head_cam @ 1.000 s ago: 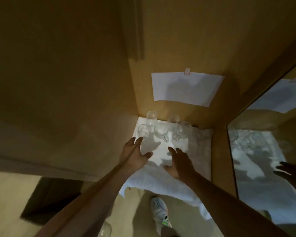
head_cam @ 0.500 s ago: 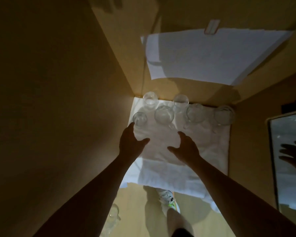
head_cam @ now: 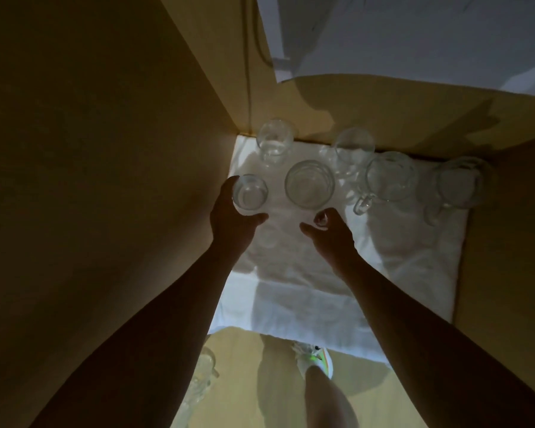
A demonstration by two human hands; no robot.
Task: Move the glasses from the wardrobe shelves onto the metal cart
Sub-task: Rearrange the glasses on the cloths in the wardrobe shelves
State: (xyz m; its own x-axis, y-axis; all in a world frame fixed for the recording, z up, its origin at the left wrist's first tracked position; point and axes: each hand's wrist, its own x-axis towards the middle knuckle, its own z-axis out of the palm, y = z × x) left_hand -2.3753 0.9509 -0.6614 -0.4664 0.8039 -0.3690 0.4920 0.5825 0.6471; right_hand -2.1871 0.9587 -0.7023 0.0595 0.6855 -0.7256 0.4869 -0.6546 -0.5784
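Glasses stand grouped on a white cloth [head_cam: 399, 257] lining the shelf, probably as padding: six in all, three of them apparently handled mugs. The left hand [head_cam: 232, 223] wraps the left front glass [head_cam: 249, 192]; the right hand [head_cam: 328, 234] pinches the handle of the middle mug [head_cam: 309, 184].

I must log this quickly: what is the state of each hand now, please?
Left hand: curled around the small glass, gripping it.
Right hand: pinches the handle of the large glass mug.
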